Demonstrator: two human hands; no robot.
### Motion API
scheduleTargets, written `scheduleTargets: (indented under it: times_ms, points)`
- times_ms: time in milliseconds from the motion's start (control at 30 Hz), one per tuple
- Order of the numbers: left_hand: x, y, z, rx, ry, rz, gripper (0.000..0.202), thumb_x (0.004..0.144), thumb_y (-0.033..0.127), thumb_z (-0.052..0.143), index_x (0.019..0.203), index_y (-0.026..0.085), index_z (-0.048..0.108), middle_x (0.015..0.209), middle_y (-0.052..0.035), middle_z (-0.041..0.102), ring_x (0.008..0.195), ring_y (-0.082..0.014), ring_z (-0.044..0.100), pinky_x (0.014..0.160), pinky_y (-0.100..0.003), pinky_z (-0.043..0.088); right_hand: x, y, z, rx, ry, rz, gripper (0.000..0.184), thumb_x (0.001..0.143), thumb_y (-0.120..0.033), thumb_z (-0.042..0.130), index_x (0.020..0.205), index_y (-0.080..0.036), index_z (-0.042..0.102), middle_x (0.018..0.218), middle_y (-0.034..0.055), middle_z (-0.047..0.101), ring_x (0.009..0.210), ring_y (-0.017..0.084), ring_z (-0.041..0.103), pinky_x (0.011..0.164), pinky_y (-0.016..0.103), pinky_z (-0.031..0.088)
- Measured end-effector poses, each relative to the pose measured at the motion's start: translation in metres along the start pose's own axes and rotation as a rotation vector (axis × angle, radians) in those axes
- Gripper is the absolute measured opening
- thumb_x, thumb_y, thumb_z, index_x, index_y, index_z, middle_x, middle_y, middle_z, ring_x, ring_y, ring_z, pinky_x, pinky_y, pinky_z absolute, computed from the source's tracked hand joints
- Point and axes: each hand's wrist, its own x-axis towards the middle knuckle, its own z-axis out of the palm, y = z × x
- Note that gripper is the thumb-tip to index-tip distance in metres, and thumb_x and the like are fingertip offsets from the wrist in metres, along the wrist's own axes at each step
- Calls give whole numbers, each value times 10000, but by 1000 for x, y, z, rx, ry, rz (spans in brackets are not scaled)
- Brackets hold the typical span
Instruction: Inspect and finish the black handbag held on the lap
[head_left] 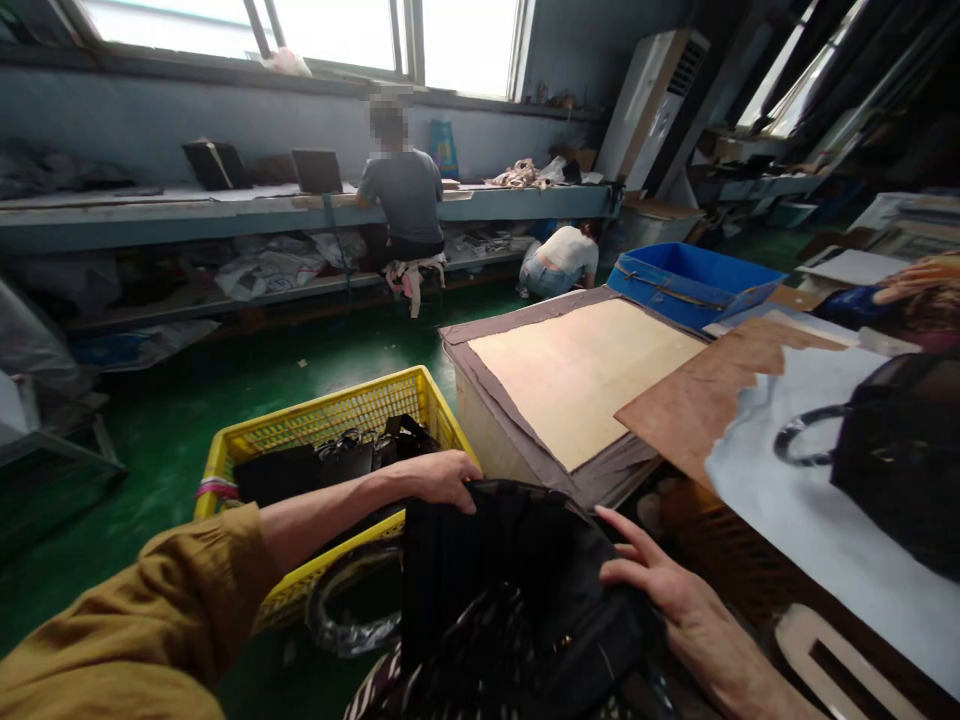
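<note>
Holding the bag (517, 525) at its upper rim, my left hand (442, 475) is bent narrow, thumb and fingers over the edge. My right hand (667, 590) lies against the bag's right side, its fingers parted; I cannot tell whether it grips. The bag is low in my view, between both hands, black, its inside too dark to read. A ring handle (352, 638), sheathed in clear film, projects at its left; striped cloth (371, 690) shows beneath. Just beyond my left forearm, a yellow crate (322, 413) contains black pieces (277, 475). Ahead, a cream sheet (585, 370) lies on grey cloth (502, 385), with a blue bin (694, 285) behind. To the right, a brown board (697, 395) adjoins white paper (795, 500), on which I see a second bag (900, 460). Farther out, one person (405, 200) in a grey shirt is at the long bench (225, 228) below the windows (322, 40); another person (562, 258), in a pale top, crouches nearby on the green floor (225, 380).
</note>
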Motion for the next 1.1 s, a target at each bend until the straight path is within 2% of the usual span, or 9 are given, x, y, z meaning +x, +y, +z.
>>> scheduleTargets:
  times_ms: [100,267,400,533,633,733,833,1000,1100]
  points:
    - [-15,-3,18,-30,31,-94,131,649,277,563,695,155,572,570,53,448,538,-96,401,440,-203,257,-2,-1,17,195,4,45,278,731,-295,491,915,-261,697,1264,32,538,1049,218,560,910,321,430]
    - [-25,5,32,-21,152,-109,158,736,292,470,689,150,520,626,36,479,573,-101,414,476,-208,271,-11,-12,14,575,156,341,434,756,-454,500,1088,-204,626,1091,87,645,846,227,646,766,355,523]
    - [-29,19,33,8,204,-106,134,755,261,455,800,162,535,763,5,573,680,-133,501,572,-212,340,-27,-25,18,556,291,454,571,750,-535,497,1179,-160,537,1098,131,637,930,246,626,764,329,527]
    - [-27,31,35,47,196,-140,182,745,247,480,898,177,549,840,-20,604,746,-165,539,643,-229,382,-35,-40,48,193,226,446,716,648,-508,619,1257,-178,435,1207,131,575,1064,289,556,836,365,489]
    - [-24,31,33,40,160,-125,220,731,226,489,940,190,544,874,-16,610,782,-172,546,666,-227,393,-29,-40,63,20,192,504,548,677,-411,590,1171,-189,500,1060,115,656,944,295,612,796,373,474]
    - [-25,20,25,42,142,-94,276,712,186,483,983,195,539,920,-3,604,837,-169,541,693,-221,391,-25,-24,53,141,21,491,263,730,-354,516,923,-203,611,826,50,695,829,251,627,722,307,459]
    - [-26,4,14,29,81,-61,318,710,173,473,1019,198,543,899,16,598,839,-160,537,690,-211,385,-30,-4,30,378,-143,429,217,759,-337,471,762,-171,611,727,14,661,731,209,597,632,265,429]
    - [-21,-3,10,57,39,6,275,730,174,458,984,180,562,875,5,598,841,-167,550,690,-216,395,-33,-2,8,517,-190,337,174,771,-280,474,727,-151,583,718,-10,607,693,158,524,612,240,380]
    - [-12,6,15,220,70,-58,412,734,184,484,1146,163,491,995,-60,597,902,-214,557,745,-271,415,-26,-12,9,556,-208,325,158,771,-265,473,728,-149,572,686,-18,572,661,139,486,595,232,361]
